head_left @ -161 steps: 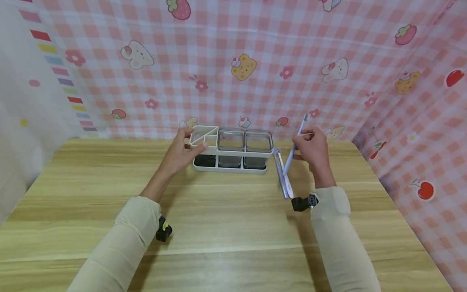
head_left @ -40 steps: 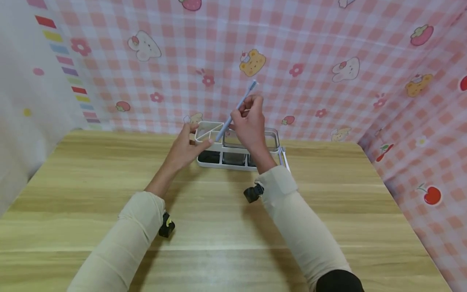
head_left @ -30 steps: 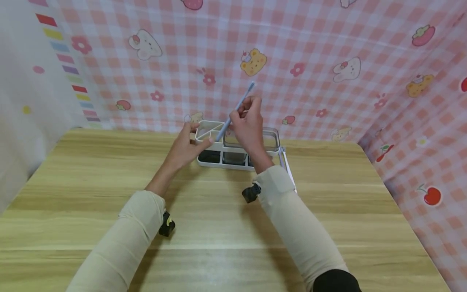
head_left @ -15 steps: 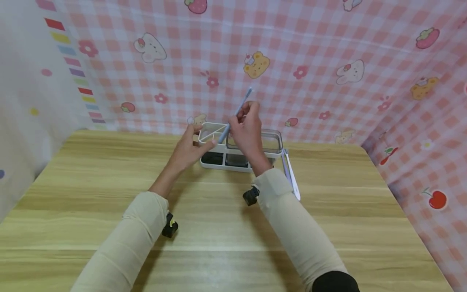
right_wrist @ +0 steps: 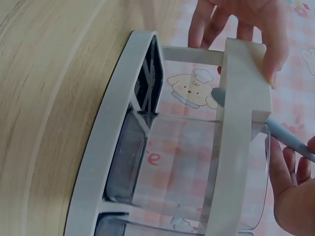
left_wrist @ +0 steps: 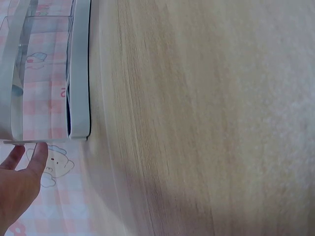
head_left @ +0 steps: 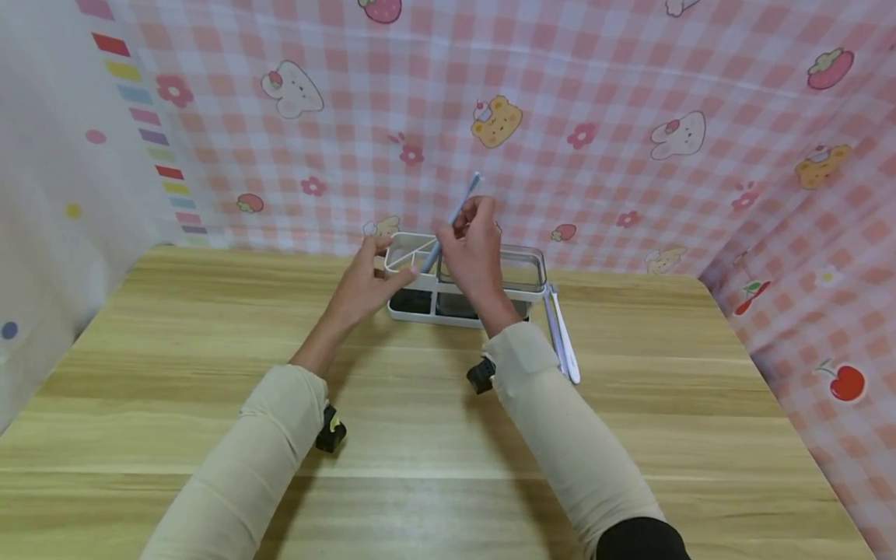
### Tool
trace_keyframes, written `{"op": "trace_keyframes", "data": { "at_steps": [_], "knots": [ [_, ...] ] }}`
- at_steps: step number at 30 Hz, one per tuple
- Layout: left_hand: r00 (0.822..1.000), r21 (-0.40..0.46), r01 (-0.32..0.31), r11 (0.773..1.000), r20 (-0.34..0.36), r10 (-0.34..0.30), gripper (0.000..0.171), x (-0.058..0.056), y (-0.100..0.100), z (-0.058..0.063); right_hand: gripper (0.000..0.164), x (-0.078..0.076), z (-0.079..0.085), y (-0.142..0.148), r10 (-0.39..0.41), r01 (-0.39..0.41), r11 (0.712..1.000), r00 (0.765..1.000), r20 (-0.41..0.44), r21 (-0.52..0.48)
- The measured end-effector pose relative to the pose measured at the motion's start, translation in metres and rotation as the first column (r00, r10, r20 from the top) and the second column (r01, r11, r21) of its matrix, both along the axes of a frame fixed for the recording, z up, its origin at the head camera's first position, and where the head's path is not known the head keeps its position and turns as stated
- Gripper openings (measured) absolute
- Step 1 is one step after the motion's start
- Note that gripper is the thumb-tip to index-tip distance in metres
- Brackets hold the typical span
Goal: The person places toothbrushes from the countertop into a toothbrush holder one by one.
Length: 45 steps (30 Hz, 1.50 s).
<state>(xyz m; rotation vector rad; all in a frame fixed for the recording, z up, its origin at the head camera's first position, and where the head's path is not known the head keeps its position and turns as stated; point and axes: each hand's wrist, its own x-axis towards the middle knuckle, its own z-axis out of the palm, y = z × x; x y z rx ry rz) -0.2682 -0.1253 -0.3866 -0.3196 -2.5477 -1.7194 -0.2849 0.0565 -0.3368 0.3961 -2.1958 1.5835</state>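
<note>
From the head, a blue toothbrush (head_left: 463, 206) is held tilted, pinched by the right hand (head_left: 476, 255), at the divided end of a white holder (head_left: 434, 318), which is gripped at its corner by the left hand (head_left: 358, 288); a purple brush (head_left: 553, 323) and a white brush (head_left: 568, 348) are laid beside it. From the left wrist, the holder's end is touched by fingertips (left_wrist: 40, 151). From the right wrist, the toothbrush's lower tip is seen beneath the upper tier (right_wrist: 236, 152)

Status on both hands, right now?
Left hand: holding the left end of the white holder between thumb and fingers.
Right hand: closed on a light blue toothbrush, its lower end inside the holder's top frame.
</note>
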Motion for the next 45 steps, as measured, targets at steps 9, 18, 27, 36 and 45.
{"op": "trace_keyframes", "data": {
  "at_steps": [9,18,27,36,45],
  "knots": [
    [1.0,0.028,-0.004,1.0,-0.008,0.005,0.071,0.0002,0.0004,-0.0011,0.023,0.0004,-0.0036,-0.0013,-0.016,0.019,0.995,0.999,-0.028,0.101],
    [1.0,0.018,-0.014,1.0,-0.025,0.014,0.068,0.0005,0.001,0.0014,0.022,-0.0011,-0.0056,-0.0032,-0.069,0.074,0.977,0.997,-0.03,0.202],
    [1.0,0.019,-0.007,1.0,-0.025,0.008,0.067,-0.0011,0.0002,0.0007,0.023,-0.0001,-0.002,-0.002,-0.041,0.022,0.971,0.996,0.075,0.238],
    [1.0,0.018,-0.003,1.0,-0.017,0.003,0.067,0.0,0.0008,0.0001,0.023,0.0021,0.0017,0.0009,-0.036,-0.011,0.962,0.985,0.167,0.271],
    [1.0,0.03,-0.009,1.0,-0.029,0.01,0.066,0.0009,0.001,0.0011,0.022,0.0019,0.0017,0.0022,-0.02,-0.036,0.955,0.982,0.187,0.293]
  ]
}}
